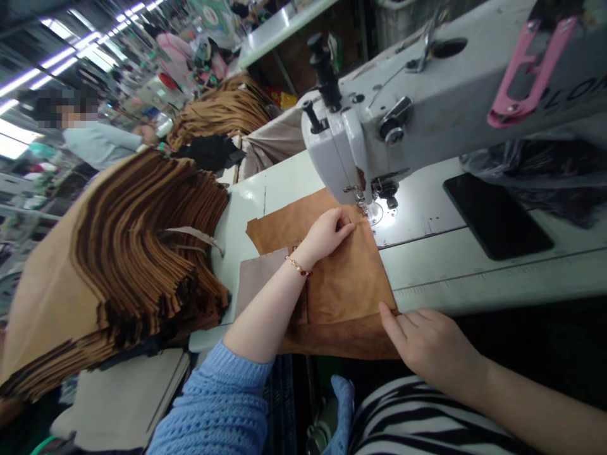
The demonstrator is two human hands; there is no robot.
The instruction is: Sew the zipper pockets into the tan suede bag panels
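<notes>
A brown suede-like fabric piece point(348, 278) lies on the sewing machine's bed, its upper right corner by the presser foot point(365, 210). Just left of the foot, my left hand point(329, 234) presses down with thumb and fingers pinched together on the fabric. My right hand point(434, 344) grips the lower right edge of the same piece, index finger on top and the other fingers curled. Part of the fabric hangs over the table's front edge. The sewing machine's head point(334, 148) stands above, its needle area lit. Under my left forearm a greyish fabric panel point(258, 275) shows.
A tall stack of brown fabric pieces point(142, 246) stands on the left. At right lie a black phone point(496, 215) and a clear plastic bag point(545, 167) with dark contents. A pink holder point(531, 69) hangs on the machine arm. Another person point(102, 142) works behind the stack.
</notes>
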